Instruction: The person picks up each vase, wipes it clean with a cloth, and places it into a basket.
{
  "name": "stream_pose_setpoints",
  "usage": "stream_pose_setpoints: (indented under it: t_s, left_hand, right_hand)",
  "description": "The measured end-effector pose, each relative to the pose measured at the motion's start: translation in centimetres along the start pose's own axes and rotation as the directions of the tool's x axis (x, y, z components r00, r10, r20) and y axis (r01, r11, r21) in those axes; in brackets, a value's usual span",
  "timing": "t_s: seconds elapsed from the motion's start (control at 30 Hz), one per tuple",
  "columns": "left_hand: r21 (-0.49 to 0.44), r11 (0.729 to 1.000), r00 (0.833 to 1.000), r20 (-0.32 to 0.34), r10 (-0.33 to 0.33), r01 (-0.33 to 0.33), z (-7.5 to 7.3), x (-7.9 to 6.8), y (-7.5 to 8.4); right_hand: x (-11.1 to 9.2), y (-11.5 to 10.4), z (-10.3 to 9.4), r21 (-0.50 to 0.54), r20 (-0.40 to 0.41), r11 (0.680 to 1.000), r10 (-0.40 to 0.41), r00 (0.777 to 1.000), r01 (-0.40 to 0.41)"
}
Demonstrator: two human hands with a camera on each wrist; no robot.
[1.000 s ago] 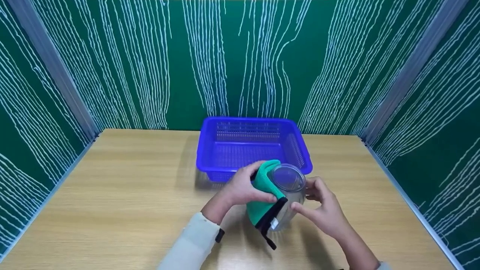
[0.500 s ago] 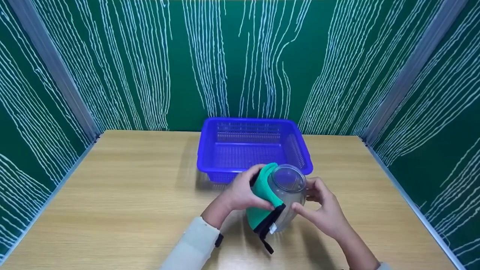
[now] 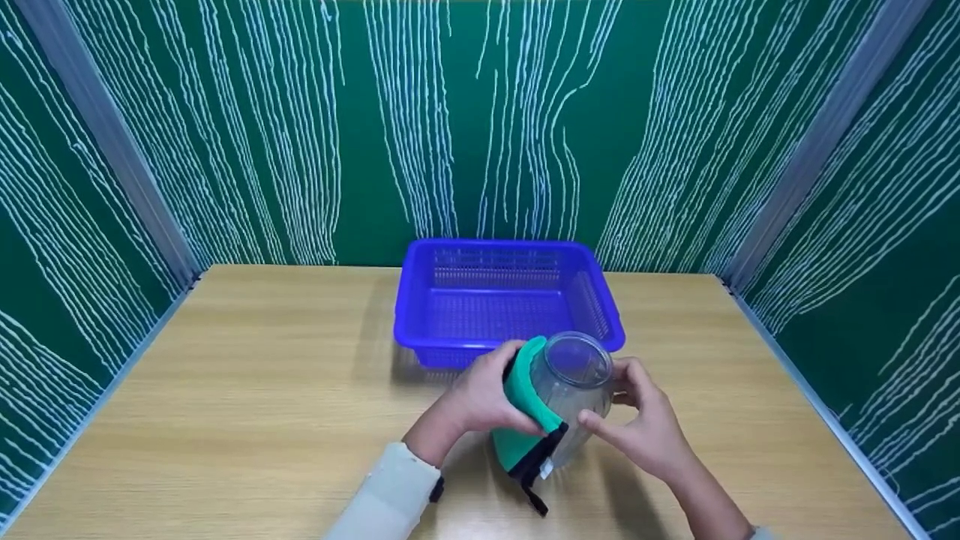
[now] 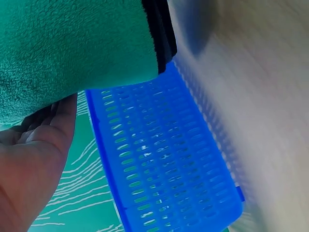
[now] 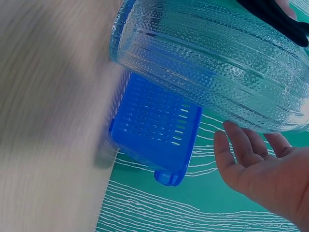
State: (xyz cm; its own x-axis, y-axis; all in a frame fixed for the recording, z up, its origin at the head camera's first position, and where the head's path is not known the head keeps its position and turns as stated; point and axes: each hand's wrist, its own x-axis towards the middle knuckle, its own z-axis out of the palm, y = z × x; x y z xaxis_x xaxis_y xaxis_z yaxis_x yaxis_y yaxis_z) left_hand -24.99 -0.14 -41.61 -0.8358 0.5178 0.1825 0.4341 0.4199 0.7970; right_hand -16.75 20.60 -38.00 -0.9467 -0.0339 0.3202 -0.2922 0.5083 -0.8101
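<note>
A clear, ribbed and dotted jar [image 3: 576, 409] stands slightly tilted at the middle front in the head view, its round mouth uncovered. My left hand [image 3: 480, 397] grips a green towel [image 3: 517, 448] with black edging and a small white tag, holding it against the jar's left side. In the left wrist view the towel [image 4: 82, 46] hides most of those fingers. On the other side, my right hand [image 3: 646, 427] holds the jar between thumb and fingers. Its fingertips meet the jar's wall [image 5: 207, 65] in the right wrist view, where the thumb is out of sight.
Just beyond the jar sits a blue perforated plastic basket [image 3: 405, 337] on the wooden table [image 3: 285, 390]. Green walls [image 3: 300, 150] with white wavy lines enclose the back and both sides. Grey posts [image 3: 127, 150] mark the corners.
My left hand and the towel have slid a little down the jar's side, baring more of the wall below its mouth. My right hand stays nearly in place.
</note>
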Motion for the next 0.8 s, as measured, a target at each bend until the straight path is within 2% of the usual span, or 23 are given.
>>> stream_pose_setpoints:
  t_s: [0.17, 0.4, 0.57, 0.8]
  left_hand:
    - [0.037, 0.999, 1.000, -0.001, -0.006, 0.006, 0.9, -0.2, -0.7]
    - [0.162, 0.986, 0.999, 0.016, -0.041, 0.038, 1.6, -0.4, -1.4]
    - [0.190, 0.980, 0.997, 0.041, -0.072, 0.063, 1.8, -0.5, -1.8]
    - [0.225, 0.972, 0.996, 0.041, -0.075, 0.064, 2.3, -0.5, -2.5]
  right_hand:
    - [0.0, 0.1, 0.0, 0.004, -0.005, 1.000, -0.003, 1.000, 0.003]
    - [0.1, 0.1, 0.1, -0.029, -0.014, 1.000, 0.011, 1.000, -0.012]
    - [0.1, 0.1, 0.1, -0.034, -0.018, 0.999, 0.012, 1.000, -0.013]
    - [0.1, 0.2, 0.1, -0.037, -0.019, 0.999, 0.021, 1.000, -0.021]
